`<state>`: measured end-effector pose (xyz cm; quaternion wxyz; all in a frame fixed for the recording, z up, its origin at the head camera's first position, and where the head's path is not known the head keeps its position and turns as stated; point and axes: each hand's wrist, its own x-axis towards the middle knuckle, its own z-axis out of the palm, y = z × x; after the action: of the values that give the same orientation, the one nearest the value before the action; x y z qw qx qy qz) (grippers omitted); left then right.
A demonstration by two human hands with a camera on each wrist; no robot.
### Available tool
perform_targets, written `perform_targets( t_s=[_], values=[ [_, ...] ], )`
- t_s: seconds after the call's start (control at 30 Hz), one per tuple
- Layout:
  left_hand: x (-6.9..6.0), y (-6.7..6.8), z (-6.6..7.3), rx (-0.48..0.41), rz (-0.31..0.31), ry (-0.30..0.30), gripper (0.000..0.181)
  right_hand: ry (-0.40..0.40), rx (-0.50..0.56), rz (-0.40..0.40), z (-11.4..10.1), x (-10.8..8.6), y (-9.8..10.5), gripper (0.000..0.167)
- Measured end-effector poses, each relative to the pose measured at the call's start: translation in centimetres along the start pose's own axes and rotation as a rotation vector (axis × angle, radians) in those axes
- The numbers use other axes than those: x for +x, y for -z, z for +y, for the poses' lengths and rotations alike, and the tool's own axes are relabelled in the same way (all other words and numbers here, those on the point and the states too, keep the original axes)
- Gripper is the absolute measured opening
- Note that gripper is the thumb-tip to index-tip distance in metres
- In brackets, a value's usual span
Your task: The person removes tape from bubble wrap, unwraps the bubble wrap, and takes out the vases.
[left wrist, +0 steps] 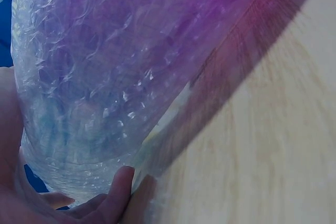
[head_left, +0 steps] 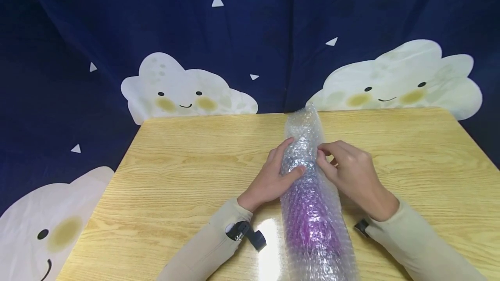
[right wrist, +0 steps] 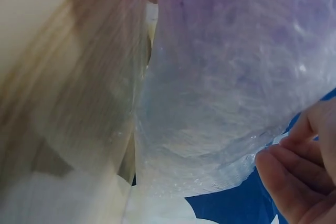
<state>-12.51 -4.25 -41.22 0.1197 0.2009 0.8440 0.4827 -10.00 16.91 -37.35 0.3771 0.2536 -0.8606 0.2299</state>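
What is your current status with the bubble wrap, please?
Left hand gripping bubble wrap; right hand pinching its edge. Purple item showing through from inside. Nothing visibly in the way.

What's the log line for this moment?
left hand: grips bubble wrap | right hand: pinches its edge | bubble wrap: purple inside, on table

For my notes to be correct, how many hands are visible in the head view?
2: the left hand holds the bubble wrap from its left side; the right hand pinches its right edge.
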Motion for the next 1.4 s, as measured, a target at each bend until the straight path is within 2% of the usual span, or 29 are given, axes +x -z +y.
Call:
perform_targets(
  t_s=[0.37,0.53,0.93,1.23,1.4],
  values=[
    [0.0,0.0,-0.1,-0.008,0.005,-0.001,0.077,0.040,-0.037,-0.047,-0.3,-0.6,0.6,0.016],
    [-0.1,0.1,-0.1,0.001,0.009,-0.003,0.076,0.059,-0.019,-0.076,-0.7,-0.8,0.5,0.015],
    [0.1,0.1,0.0,0.014,0.013,-0.004,0.077,0.063,-0.056,-0.075,-0.9,-1.6,1.2,0.016],
    [0.0,0.0,-0.3,0.022,0.019,-0.003,0.078,0.091,-0.018,-0.093,-1.2,-2.3,1.6,0.014],
    [0.1,0.0,-0.3,0.023,0.017,-0.008,0.078,0.085,0.013,-0.080,-1.6,-2.7,1.7,0.019]
  ],
)
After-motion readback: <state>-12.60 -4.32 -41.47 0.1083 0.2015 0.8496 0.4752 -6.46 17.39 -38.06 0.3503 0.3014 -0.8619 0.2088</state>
